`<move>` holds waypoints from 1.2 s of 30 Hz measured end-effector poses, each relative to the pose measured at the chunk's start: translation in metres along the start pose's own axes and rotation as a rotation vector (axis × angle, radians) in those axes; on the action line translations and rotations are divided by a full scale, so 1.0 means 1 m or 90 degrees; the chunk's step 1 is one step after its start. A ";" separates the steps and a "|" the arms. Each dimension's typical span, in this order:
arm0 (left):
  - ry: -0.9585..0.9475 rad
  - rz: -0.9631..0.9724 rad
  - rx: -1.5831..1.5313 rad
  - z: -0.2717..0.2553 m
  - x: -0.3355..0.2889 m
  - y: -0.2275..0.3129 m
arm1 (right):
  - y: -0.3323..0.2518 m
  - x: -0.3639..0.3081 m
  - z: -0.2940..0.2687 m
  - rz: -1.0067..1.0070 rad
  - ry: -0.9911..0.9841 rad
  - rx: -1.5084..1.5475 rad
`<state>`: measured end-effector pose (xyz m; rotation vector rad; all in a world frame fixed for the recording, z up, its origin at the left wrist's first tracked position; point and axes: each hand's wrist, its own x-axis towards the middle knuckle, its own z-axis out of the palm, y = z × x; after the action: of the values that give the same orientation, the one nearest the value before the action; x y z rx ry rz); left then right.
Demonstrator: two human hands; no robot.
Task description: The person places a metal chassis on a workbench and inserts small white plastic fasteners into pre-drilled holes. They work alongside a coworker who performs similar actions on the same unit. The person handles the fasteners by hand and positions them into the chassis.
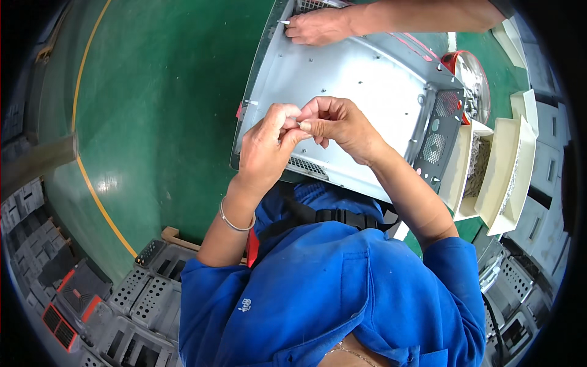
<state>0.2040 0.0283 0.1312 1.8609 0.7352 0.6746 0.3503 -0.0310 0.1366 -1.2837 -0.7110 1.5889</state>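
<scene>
Just above the near left part of a grey sheet-metal case, my two hands meet with their fingertips together. My left hand is pinched closed, a metal bangle on its wrist. Thumb and fingers of my right hand close on the same spot. A tiny pale piece shows between the fingertips, too small to name. The case is a shallow open tray with vent holes in its right wall and a grille near my waist. Small white pointed pegs stick up along its left rim.
Another person's hand reaches into the case's far left corner from the right. Cream bins of small parts and a red-rimmed round container stand at the right. Perforated metal parts lie stacked at lower left. A yellow line crosses the green floor.
</scene>
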 end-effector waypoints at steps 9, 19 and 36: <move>0.261 -0.093 -0.077 -0.024 -0.010 -0.014 | 0.079 0.001 -0.017 -0.111 0.073 -0.403; 0.416 -0.145 -0.201 -0.023 -0.013 -0.050 | 0.103 0.001 -0.021 -0.128 -0.008 -0.607; 0.432 -0.150 -0.246 -0.009 -0.006 -0.059 | 0.104 0.000 -0.018 -0.179 0.000 -0.731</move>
<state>0.1821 0.0486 0.0791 1.1591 1.1386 1.2148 0.3353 -0.0739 0.0413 -1.8263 -1.8560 0.8963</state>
